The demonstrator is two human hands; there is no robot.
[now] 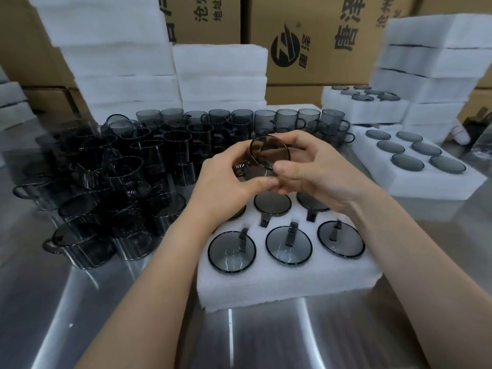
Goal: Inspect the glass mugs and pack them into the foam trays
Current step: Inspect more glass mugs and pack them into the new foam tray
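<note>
A smoky grey glass mug [263,158] is held tilted in mid-air above the foam tray [290,286] in front of me. My left hand [226,179] grips its lower side, and my right hand [308,166] curls round its right side. In the tray's sockets sit several mugs [288,247], their handles in the slots; my left hand hides the far left socket. Many loose mugs [119,182] crowd the steel table on the left and behind.
A filled foam tray [426,179] lies at the right, with another [367,107] stacked behind it. Tall stacks of white foam [221,73] and cardboard boxes [319,41] stand along the back. The steel table [266,342] reaches to the near edge.
</note>
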